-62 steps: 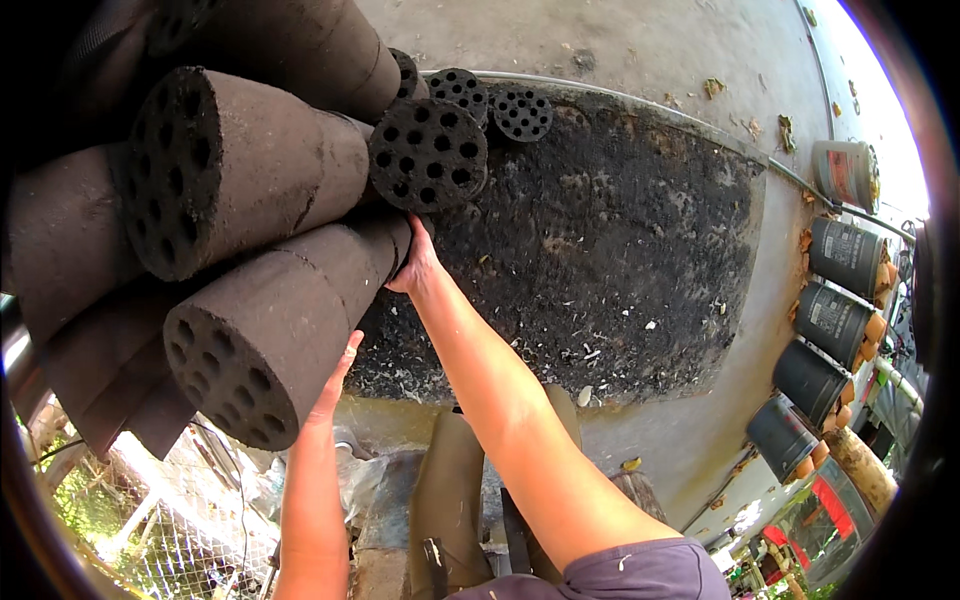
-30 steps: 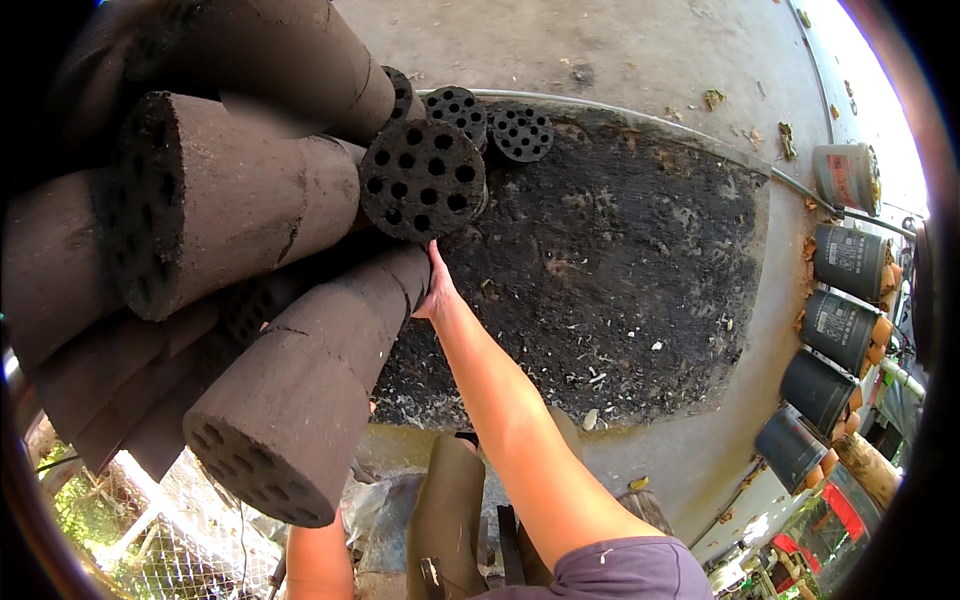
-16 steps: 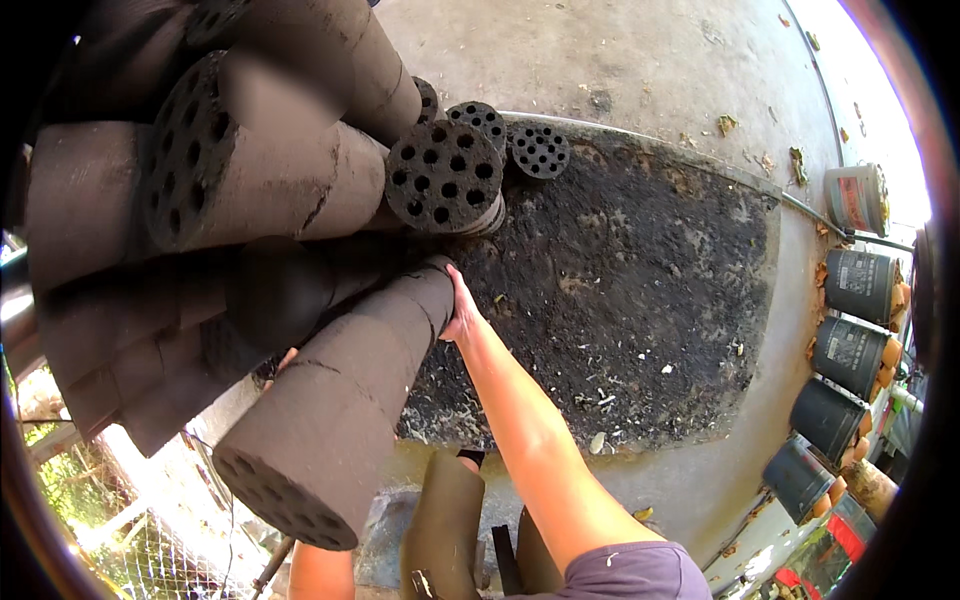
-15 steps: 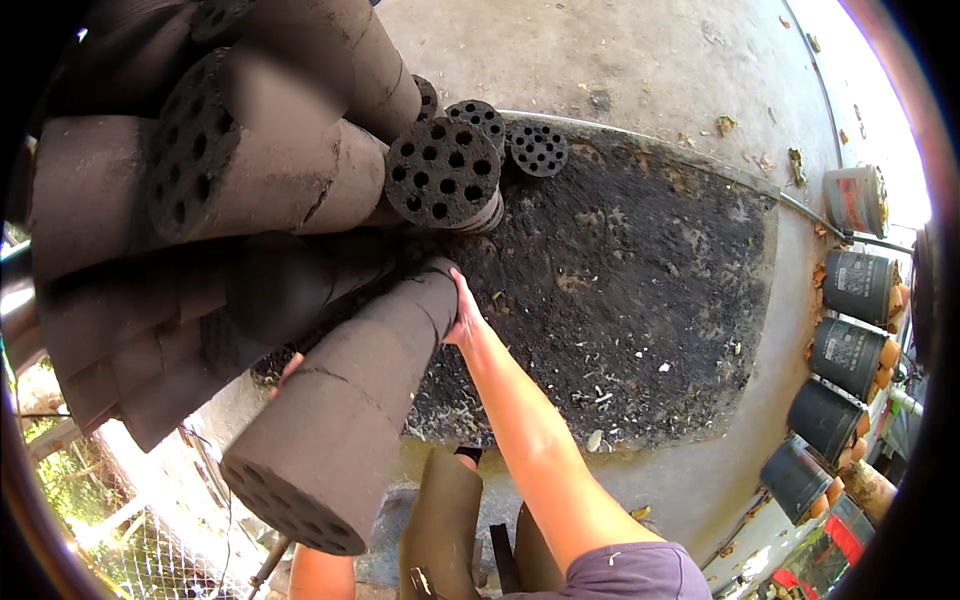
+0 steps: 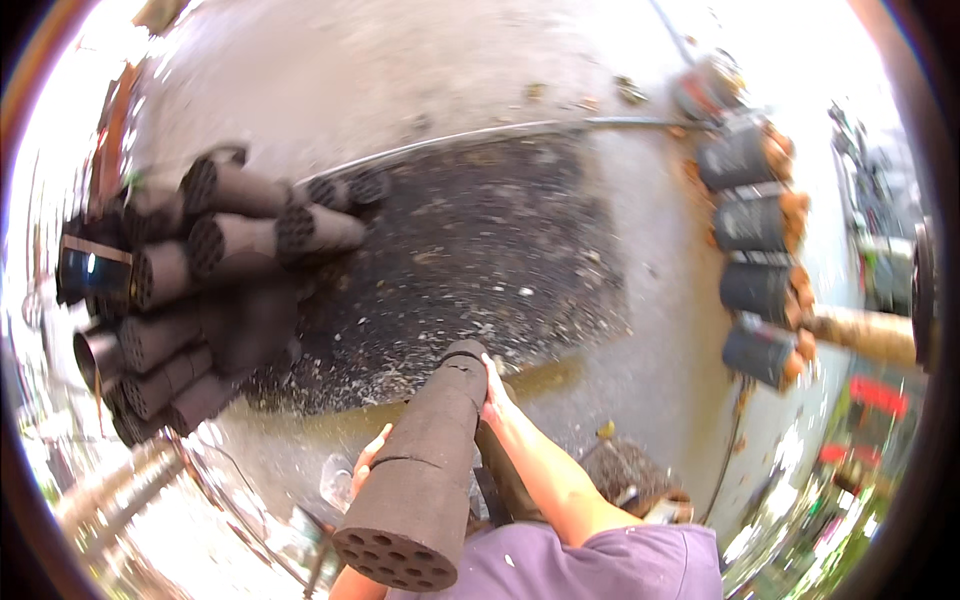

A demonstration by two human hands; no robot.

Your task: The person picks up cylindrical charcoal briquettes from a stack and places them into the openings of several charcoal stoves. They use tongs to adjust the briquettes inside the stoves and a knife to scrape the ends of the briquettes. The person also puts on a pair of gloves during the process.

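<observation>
Charcoal-black honeycomb briquette column (image 5: pixel 425 470) carried between both palms, clear of stack (image 5: pixel 190 300) at left. Right hand (image 5: pixel 492 392) flat on far end, left hand (image 5: pixel 368 460) cupping side, fingers spread. Step: carrying. Next likely needs level, steady set-down; cracked joint could split.

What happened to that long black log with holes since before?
The log came off the pile and now lies apart from it, carried between the left hand underneath and the right hand at its far end. The pile and the row of dark pots stayed put.
</observation>
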